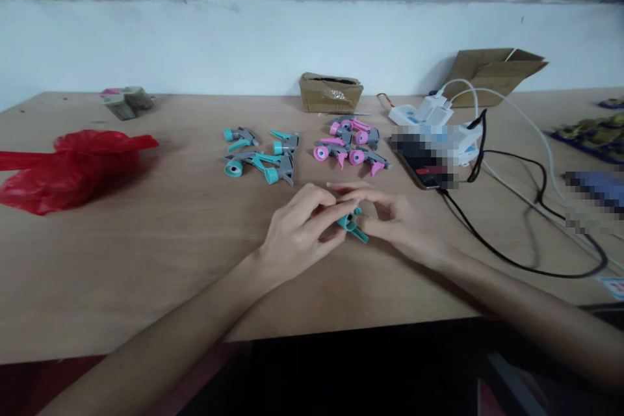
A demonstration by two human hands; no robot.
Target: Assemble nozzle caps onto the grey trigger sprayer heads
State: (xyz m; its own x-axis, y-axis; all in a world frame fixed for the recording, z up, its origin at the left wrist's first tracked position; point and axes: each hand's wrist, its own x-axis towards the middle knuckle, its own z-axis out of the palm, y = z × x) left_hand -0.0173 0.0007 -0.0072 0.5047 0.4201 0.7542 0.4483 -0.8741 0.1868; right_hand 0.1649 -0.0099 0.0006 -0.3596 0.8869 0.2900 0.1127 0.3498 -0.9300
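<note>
Between my two hands, above the front half of the table, is a teal spray trigger head (349,221), its round collar turned toward me and its lever pointing down. My left hand (306,224) pinches it from the left with bent fingers. From the right, the thumb and fingers of my right hand (385,211) close on it; they cover most of its body. Beyond my hands lie several teal and grey spray trigger heads (281,170), with a group of pink and grey spray trigger heads (368,159) to their right.
A red plastic bag (82,169) lies at left, with small stacked blocks (125,103) behind. Two cardboard boxes, one small (330,93) and one open-flapped (492,75), stand by the wall. At right are a phone (414,159), white chargers (433,110) and a looping black cable (517,265).
</note>
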